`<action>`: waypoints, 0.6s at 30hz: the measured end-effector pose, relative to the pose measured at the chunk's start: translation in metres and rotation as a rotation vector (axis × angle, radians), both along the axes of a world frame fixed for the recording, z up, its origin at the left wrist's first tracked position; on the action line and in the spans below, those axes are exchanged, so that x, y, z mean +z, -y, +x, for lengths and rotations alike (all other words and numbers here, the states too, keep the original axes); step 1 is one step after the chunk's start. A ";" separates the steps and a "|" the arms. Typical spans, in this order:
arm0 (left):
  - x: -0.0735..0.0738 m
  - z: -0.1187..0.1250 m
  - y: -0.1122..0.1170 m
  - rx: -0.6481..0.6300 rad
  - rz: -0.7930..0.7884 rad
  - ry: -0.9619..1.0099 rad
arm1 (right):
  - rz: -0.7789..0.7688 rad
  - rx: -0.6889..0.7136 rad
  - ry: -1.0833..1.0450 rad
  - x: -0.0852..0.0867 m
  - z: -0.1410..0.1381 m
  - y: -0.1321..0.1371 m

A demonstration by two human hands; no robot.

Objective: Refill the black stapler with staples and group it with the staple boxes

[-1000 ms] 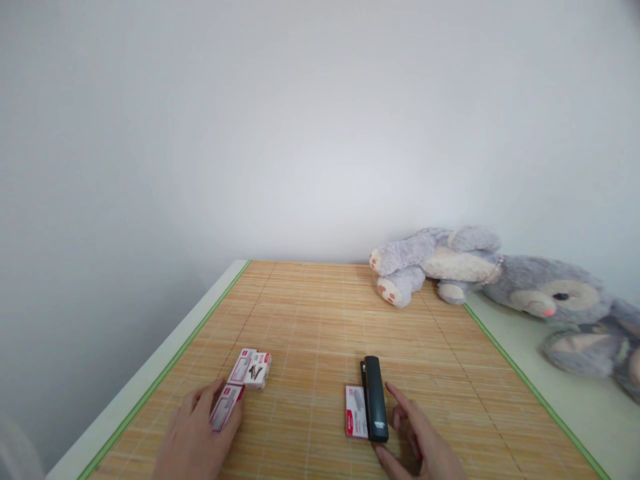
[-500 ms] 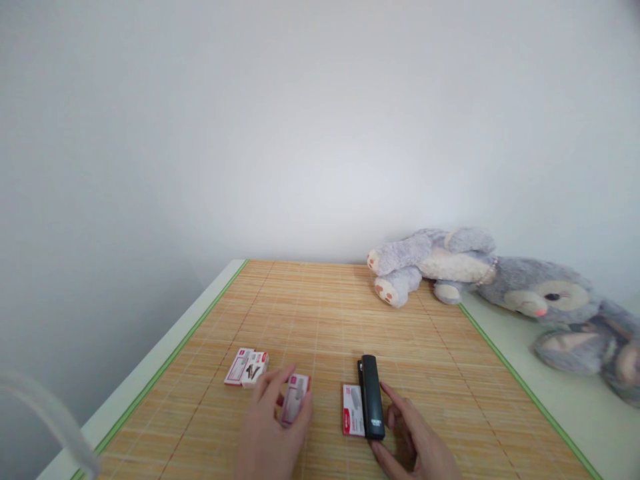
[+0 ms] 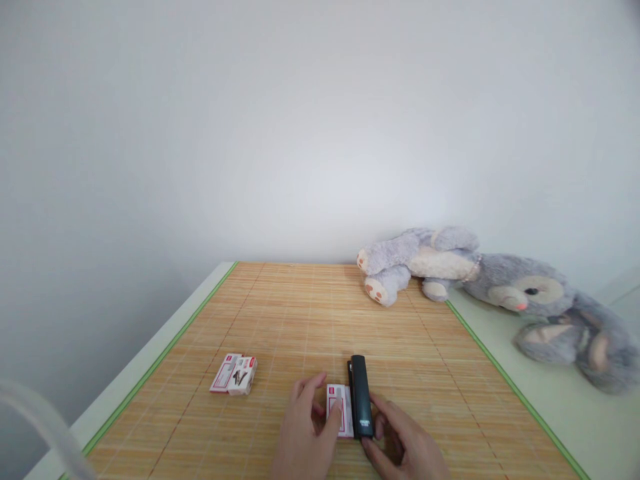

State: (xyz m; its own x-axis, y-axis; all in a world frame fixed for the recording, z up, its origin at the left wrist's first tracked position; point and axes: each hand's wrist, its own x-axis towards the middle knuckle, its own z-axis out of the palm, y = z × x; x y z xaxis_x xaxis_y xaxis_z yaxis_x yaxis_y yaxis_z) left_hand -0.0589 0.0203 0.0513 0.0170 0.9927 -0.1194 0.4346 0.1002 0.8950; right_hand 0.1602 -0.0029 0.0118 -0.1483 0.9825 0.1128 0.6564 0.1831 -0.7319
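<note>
Stapler (image 3: pixel 361 397) is lying flat near the front edge of the surface (image 3: pixel 310 320), on the bamboo mat, with a small staple box (image 3: pixel 339 410) touching its left side. From my feed the right hand (image 3: pixel 407 448) is curled around the stapler's near end, and the left hand (image 3: pixel 307 437) has its fingers pinched on that box. Two more boxes (image 3: pixel 234 374) sit well off to the left. A grey plush bunny (image 3: pixel 480 280) lies along the back right.
</note>
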 end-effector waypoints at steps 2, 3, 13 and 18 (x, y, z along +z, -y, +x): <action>-0.005 -0.011 0.001 -0.040 -0.037 0.060 | 0.008 -0.004 -0.005 0.000 0.000 0.000; -0.008 -0.016 0.001 -0.065 -0.060 0.103 | 0.016 -0.004 -0.009 -0.001 0.000 -0.001; -0.011 -0.011 0.003 -0.200 -0.013 0.168 | -0.011 0.027 0.024 -0.001 0.000 -0.001; -0.009 -0.005 0.005 -0.197 0.037 0.058 | -0.006 0.048 0.023 -0.003 -0.001 -0.002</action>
State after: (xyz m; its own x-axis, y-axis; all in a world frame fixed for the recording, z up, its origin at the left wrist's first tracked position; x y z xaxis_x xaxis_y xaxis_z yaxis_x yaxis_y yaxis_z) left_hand -0.0644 0.0154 0.0423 0.2173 0.9731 -0.0760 0.3901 -0.0152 0.9207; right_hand 0.1593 -0.0010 0.0088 -0.1980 0.9748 0.1030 0.6638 0.2106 -0.7177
